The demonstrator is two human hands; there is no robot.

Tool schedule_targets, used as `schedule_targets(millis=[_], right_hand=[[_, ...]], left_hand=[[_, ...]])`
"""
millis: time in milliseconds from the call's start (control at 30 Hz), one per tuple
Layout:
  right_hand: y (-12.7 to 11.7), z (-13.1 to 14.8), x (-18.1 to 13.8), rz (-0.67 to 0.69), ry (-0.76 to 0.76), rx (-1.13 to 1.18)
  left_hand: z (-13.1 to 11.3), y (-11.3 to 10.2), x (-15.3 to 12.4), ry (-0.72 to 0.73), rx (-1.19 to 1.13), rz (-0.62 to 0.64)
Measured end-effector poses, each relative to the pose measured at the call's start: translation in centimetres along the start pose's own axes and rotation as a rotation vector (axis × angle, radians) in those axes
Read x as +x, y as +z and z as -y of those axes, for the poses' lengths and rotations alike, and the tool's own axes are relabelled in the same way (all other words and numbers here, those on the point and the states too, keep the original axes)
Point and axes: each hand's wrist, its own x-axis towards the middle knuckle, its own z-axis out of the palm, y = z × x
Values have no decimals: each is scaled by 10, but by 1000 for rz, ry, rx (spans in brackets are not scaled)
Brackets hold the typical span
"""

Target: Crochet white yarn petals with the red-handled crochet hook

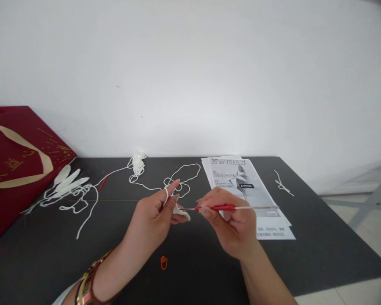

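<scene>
Pinched in my left hand [155, 216] is a small white crochet piece [182, 214], with white yarn looped round the raised index finger. My right hand [230, 220] grips a crochet hook [222, 208] by its red handle, holding it level like a pencil. The hook's metal tip points left and meets the crochet piece; whether it sits inside a stitch cannot be made out. From my left hand the working yarn [190, 166] runs in loose loops over the dark table to a white yarn ball [139, 162] near the wall.
White crocheted petals [68, 180] with trailing yarn tails lie at left, beside a red stick [103, 181] and a dark red gift bag [15, 169]. Printed pattern sheets [263, 186] lie at right, a yarn scrap [282, 185] beyond. An orange stitch marker [164, 262] lies in front.
</scene>
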Motion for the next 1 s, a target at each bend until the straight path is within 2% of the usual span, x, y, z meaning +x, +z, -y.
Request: schedule_targets(millis=[133, 233, 467, 633, 800, 900, 1000], right_hand=[[9, 4, -3, 56, -245, -226], [15, 4, -5, 39, -440, -367], [17, 3, -6, 27, -728, -680], [16, 4, -4, 30, -715, -746], [18, 1, -8, -62, -697, -720], [17, -3, -11, -66, -630, -644], [15, -9, -10, -65, -556, -520]], left_hand=[[3, 0, 5, 14, -1, -56], [4, -1, 8, 31, -44, -87], [-4, -5, 5, 21, -178, -62], [-2, -5, 3, 91, -125, -11], [3, 1, 1, 243, -156, -74], [4, 2, 0, 319, -184, -111], [1, -3, 3, 277, -220, -45]])
